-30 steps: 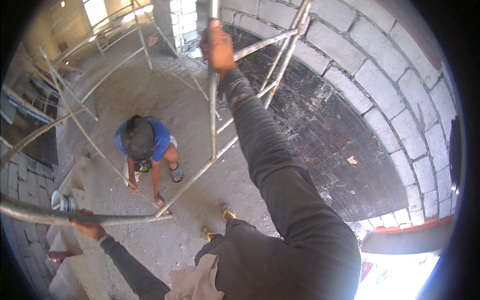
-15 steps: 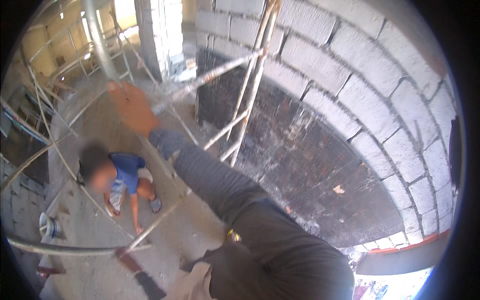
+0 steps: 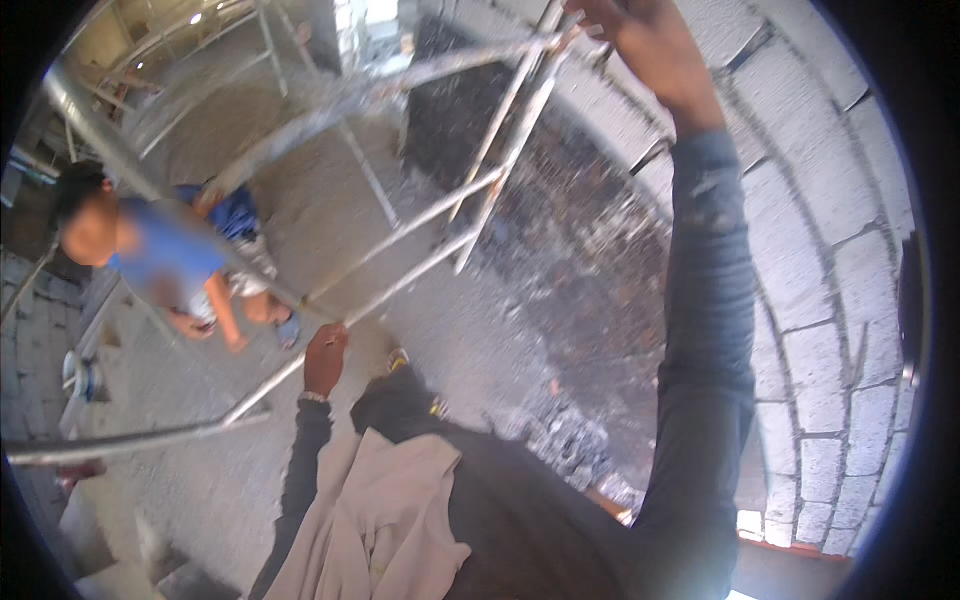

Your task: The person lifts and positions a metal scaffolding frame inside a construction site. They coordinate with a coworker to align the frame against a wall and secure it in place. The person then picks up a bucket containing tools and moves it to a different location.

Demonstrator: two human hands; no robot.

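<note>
Metal scaffold frames (image 3: 420, 213) made of pale, worn tubes stand in front of me. My left hand (image 3: 326, 358) is closed round a low scaffold tube, below the middle of the view. Raised at the top right, my right hand (image 3: 655, 55) has its fingers bent at the upper end of a slanting scaffold upright (image 3: 520, 135); the picture's edge cuts off part of this grip. A long grey tube (image 3: 130, 160) crosses the left side, between me and a crouching co-worker in a blue top (image 3: 165, 250). A beige cloth (image 3: 375, 515) hangs at my front.
A grey block wall (image 3: 800, 230) curves along the right, with a dark, stained panel (image 3: 570, 220) at its foot. Rubble (image 3: 575, 440) lies near my feet. At the left, a white bucket-like container (image 3: 82, 378) stands on the concrete floor (image 3: 200, 490).
My right hand has swung from the upper left to the slanting upright at the upper right. My left hand has moved up and right. The co-worker appears farther left, head raised.
</note>
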